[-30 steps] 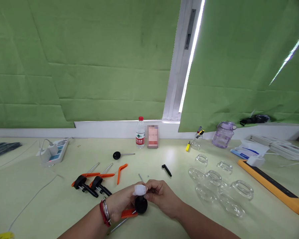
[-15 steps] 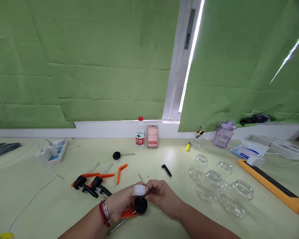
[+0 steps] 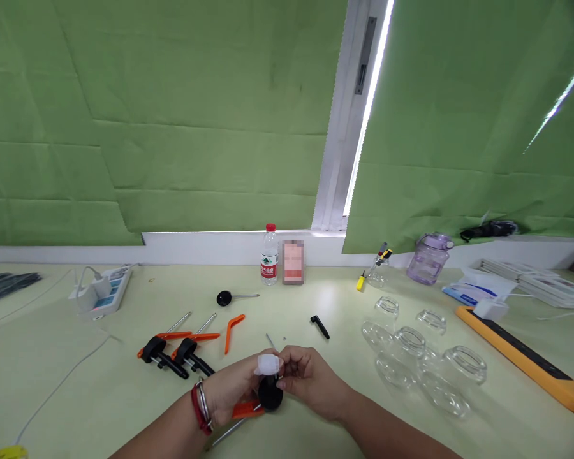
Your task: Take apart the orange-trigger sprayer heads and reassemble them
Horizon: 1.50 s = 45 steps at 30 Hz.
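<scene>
My left hand (image 3: 242,386), a white wrap (image 3: 268,364) around one of its digits, is closed on an assembly of a round black cap (image 3: 270,393), an orange lever (image 3: 249,410) and a thin metal rod (image 3: 228,433). Pinched together at the top of this cap are the fingers of my right hand (image 3: 310,379); whatever is between them is hidden. Just beyond the hands lie a thin metal pin (image 3: 270,340) and a tiny part (image 3: 284,338). Two similar black-and-orange assemblies (image 3: 155,349) rest to the left.
A loose orange lever (image 3: 232,331), a black cap with a rod (image 3: 224,298) and a black handle piece (image 3: 320,327) lie farther back. Clear plastic bottles (image 3: 411,341) cover the right side. Along the wall stand a water bottle (image 3: 269,261) and a purple jug (image 3: 428,258).
My right thumb has shifted slightly on the black cap's top. Otherwise both hands and the things on the table stay where they were.
</scene>
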Available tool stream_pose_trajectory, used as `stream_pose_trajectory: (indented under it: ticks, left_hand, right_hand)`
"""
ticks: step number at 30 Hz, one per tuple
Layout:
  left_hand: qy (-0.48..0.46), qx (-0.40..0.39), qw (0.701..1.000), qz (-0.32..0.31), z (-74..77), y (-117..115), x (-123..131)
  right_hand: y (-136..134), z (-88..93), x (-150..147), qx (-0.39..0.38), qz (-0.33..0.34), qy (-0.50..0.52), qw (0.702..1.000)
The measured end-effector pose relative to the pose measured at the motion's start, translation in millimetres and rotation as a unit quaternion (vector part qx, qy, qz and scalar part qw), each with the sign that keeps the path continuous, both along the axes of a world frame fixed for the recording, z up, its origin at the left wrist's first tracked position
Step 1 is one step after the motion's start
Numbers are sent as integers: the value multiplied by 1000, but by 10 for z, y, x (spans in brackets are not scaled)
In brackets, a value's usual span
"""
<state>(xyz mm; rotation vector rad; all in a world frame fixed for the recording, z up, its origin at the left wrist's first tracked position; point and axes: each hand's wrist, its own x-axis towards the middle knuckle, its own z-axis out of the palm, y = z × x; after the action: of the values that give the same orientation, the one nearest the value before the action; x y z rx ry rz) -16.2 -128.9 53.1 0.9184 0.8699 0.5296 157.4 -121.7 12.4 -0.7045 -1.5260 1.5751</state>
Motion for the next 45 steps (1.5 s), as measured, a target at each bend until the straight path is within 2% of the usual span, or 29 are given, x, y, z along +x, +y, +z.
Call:
stream_pose_trajectory:
  ticks: [3,8,12,18,26,45]
  left_hand:
    - [6,5,1000,1,10,-6,1]
    - [-4,11,1000,-7,22,-10,7]
    - [1,12,1000,-3,22,-6,9]
    - [11,5,1000,-5,31,-9,14]
    - [11,24,1000,-8,37,-19,19]
    - [-7,17,1000,-7,-14,2,0]
  right_hand:
    - [3,-25,-3,-22,-6,3,1000]
    - [0,-14,-1,11,1,-15,1000]
    - [-4,-5,0,-24,4,-5,1000]
    - [11,-46,8,-17,12,-1,1000]
    - [-10,21,-14,-23,15,7,1000]
    - [12,-52,-19,-20,21,18,999]
